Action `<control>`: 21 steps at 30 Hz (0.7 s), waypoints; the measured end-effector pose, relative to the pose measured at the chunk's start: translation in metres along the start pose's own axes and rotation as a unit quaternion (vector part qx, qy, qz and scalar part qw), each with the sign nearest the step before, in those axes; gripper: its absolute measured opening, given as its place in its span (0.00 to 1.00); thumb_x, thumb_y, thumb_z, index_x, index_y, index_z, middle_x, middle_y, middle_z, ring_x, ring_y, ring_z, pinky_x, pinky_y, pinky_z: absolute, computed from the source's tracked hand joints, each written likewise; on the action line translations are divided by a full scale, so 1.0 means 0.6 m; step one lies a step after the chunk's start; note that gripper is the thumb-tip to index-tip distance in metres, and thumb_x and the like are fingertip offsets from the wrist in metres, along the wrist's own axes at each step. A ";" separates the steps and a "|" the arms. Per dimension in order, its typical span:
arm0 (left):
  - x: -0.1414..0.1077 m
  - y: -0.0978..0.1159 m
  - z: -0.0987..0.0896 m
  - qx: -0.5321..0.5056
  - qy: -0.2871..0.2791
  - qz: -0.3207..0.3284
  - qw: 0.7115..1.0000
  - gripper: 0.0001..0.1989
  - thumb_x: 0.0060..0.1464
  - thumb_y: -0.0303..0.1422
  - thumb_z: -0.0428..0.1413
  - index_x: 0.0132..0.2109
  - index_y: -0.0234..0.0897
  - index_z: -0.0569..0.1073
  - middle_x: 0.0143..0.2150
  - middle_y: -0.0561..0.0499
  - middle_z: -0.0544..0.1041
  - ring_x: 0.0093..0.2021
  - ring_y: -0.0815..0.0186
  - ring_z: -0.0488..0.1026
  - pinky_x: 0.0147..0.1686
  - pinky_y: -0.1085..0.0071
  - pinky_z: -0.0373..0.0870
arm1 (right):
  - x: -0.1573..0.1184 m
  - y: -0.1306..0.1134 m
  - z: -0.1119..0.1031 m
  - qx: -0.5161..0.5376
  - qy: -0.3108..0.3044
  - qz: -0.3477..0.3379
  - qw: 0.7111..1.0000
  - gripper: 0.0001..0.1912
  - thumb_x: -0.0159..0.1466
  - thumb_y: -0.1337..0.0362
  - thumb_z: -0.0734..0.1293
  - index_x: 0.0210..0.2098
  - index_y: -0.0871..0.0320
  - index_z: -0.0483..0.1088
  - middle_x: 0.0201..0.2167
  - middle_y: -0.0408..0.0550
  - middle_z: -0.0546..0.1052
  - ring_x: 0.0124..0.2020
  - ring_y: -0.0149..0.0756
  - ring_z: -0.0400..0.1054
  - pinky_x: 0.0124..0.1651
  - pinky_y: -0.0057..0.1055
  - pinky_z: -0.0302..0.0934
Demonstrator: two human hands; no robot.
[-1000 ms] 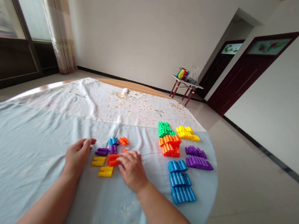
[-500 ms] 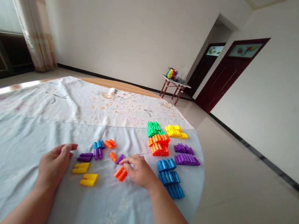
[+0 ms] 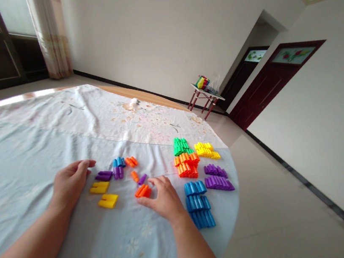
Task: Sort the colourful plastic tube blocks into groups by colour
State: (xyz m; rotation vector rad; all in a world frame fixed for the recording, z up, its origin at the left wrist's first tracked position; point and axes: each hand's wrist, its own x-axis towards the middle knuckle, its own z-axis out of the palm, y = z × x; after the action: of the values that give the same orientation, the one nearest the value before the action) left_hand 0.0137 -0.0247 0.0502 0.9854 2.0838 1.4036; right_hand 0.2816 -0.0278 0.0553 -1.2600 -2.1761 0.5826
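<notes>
My right hand [image 3: 164,198] is open beside a small group of orange plastic tube pieces [image 3: 143,191], thumb and forefinger apart at its right side. Just behind lie a single purple piece [image 3: 142,179] and a single orange piece [image 3: 134,176]. My left hand [image 3: 71,181] rests on its edge on the cloth, loosely open and seemingly holding nothing. Close to its fingertips are dark purple pieces [image 3: 103,175], with yellow pieces [image 3: 99,187] nearer me and another yellow pair [image 3: 108,200]. Farther back sit blue pieces [image 3: 119,162], light purple pieces [image 3: 118,173] and orange pieces [image 3: 131,161].
To the right stand sorted stacks: green [image 3: 182,146], yellow [image 3: 207,150], orange [image 3: 186,164], purple [image 3: 218,183] and blue [image 3: 199,203]. A pale cloth [image 3: 27,160] covers the round table. A small side table [image 3: 207,92] with bags is by the far wall.
My right hand's thumb and fingers have spread and come off the orange group, which now sits squarer on the cloth. The left hand stays put; the whole view has shifted slightly.
</notes>
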 end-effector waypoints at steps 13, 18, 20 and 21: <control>0.009 -0.005 -0.001 0.024 0.008 -0.025 0.999 0.19 0.45 0.44 0.49 0.38 0.39 0.76 0.25 0.53 0.72 0.25 0.65 0.65 0.26 0.71 0.59 | 0.048 0.055 -0.153 -0.084 0.044 -0.035 0.995 0.25 0.51 0.72 0.64 0.50 0.57 0.66 0.47 0.50 0.69 0.51 0.39 0.60 0.56 0.38 0.53; 0.015 -0.014 0.000 0.016 -0.005 -0.024 1.000 0.18 0.45 0.45 0.49 0.38 0.41 0.76 0.26 0.54 0.73 0.28 0.63 0.68 0.28 0.71 0.60 | 0.101 0.108 -0.232 -0.192 0.025 0.010 0.981 0.24 0.50 0.71 0.66 0.48 0.57 0.69 0.45 0.50 0.72 0.49 0.44 0.61 0.53 0.41 0.53; 0.016 -0.016 0.000 0.018 -0.005 -0.026 0.999 0.18 0.45 0.44 0.49 0.38 0.41 0.76 0.26 0.54 0.74 0.29 0.62 0.69 0.29 0.70 0.60 | 0.115 0.122 -0.242 -0.210 0.006 0.015 0.978 0.24 0.49 0.69 0.68 0.48 0.57 0.70 0.44 0.51 0.73 0.49 0.46 0.61 0.53 0.41 0.53; 0.016 -0.017 0.000 0.017 -0.005 -0.027 0.999 0.18 0.45 0.44 0.49 0.38 0.41 0.76 0.25 0.53 0.74 0.29 0.61 0.69 0.29 0.70 0.60 | 0.119 0.127 -0.243 -0.218 -0.004 0.020 0.976 0.25 0.49 0.68 0.68 0.48 0.57 0.70 0.44 0.52 0.73 0.49 0.47 0.61 0.52 0.41 0.54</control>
State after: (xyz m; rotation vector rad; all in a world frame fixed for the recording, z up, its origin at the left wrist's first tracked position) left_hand 0.0043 -0.0193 0.0412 0.9417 2.1169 1.3379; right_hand 0.3964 0.0841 0.1361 -1.5241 -2.3694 0.1201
